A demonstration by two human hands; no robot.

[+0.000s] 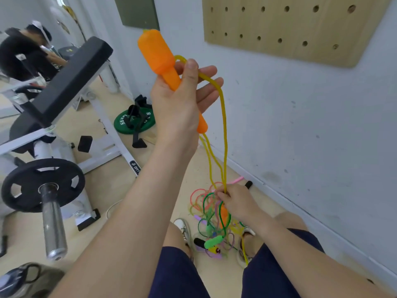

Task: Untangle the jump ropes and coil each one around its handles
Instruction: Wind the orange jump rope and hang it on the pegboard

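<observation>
Progress looks early: left hand (178, 100) grips the raised orange handle (159, 59), right hand (234, 201) pinches its yellow rope (225, 130) just above the floor tangle (211, 224), where every rope lies knotted, none coiled.

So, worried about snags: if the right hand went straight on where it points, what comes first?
Probably the tangle of coloured ropes just beyond the right hand, which pinches the yellow rope; depth unclear.

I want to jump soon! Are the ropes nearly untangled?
Not yet. Nothing looks coiled. In hand: the left hand holds up an orange handle while the right hand pinches its yellow rope. Left: the colourful tangle on the floor.
</observation>
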